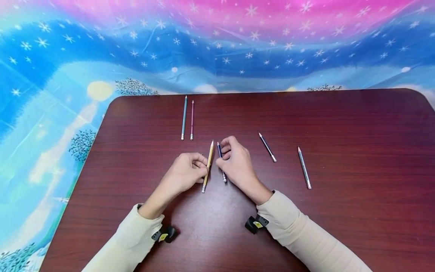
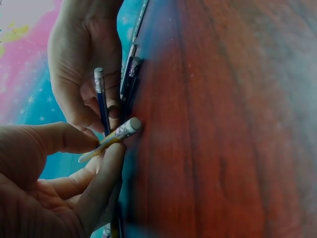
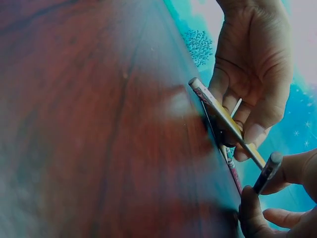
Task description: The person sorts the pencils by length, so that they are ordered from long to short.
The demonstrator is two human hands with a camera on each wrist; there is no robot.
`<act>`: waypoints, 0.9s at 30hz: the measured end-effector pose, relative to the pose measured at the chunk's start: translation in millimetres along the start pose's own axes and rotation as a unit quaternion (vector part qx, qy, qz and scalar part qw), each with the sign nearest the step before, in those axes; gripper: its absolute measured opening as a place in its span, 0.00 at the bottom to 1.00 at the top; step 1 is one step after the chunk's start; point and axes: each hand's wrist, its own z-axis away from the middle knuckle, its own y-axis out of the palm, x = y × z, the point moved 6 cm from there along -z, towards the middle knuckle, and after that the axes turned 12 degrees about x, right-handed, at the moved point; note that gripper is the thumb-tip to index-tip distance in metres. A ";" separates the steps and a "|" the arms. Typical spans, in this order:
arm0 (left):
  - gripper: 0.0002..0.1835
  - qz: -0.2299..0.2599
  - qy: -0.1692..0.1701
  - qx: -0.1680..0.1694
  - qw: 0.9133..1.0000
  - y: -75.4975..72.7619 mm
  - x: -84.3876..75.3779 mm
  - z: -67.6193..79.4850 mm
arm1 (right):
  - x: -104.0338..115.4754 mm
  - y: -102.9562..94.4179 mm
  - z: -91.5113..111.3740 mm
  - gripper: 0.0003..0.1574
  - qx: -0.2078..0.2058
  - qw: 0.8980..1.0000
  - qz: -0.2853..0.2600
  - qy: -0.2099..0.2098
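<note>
Between thumb and fingers my left hand point(image 1: 185, 172) pinches a yellow pencil point(image 1: 210, 153), its sharpened tip pointing away from me. Its white eraser point(image 2: 132, 125) is near the camera in the left wrist view. Just to the right, my right hand point(image 1: 238, 160) pinches a dark blue pencil point(image 1: 219, 150), also tip-away, with its eraser end toward me. The two pencils stand side by side with a narrow gap, tilted slightly toward each other at the tips. A small pointed tip point(image 1: 202, 153) shows behind the left fingers, the rest hidden by that hand.
A teal pencil point(image 1: 184, 118) and a pink pencil point(image 1: 192, 119) lie nearly parallel at the back left of the dark red wooden table point(image 1: 357, 170). To the right lie a dark pencil point(image 1: 267, 147) and a silvery pencil point(image 1: 304, 168). A patterned cloth point(image 1: 217, 49) hangs behind.
</note>
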 end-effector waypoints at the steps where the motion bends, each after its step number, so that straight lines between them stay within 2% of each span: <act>1: 0.09 0.000 0.002 -0.002 1.000 -1.0 -1.0 0.0 | -0.4 0.1 -0.3 0.27 0.000 1.000 0.001 0.003; 12: 0.09 0.050 0.019 0.003 0.999 -14.8 -5.9 -6.3 | 3.6 -0.8 -0.2 0.25 0.008 1.000 -0.011 0.011; 21: 0.10 0.070 0.023 0.002 0.997 -21.6 -9.1 -10.2 | -0.9 -1.1 -2.9 0.24 0.021 0.997 -0.066 0.027; 27: 0.10 0.082 0.018 0.003 0.996 -25.9 -10.5 -12.6 | -0.3 1.8 -3.1 0.24 0.043 0.987 -0.146 0.048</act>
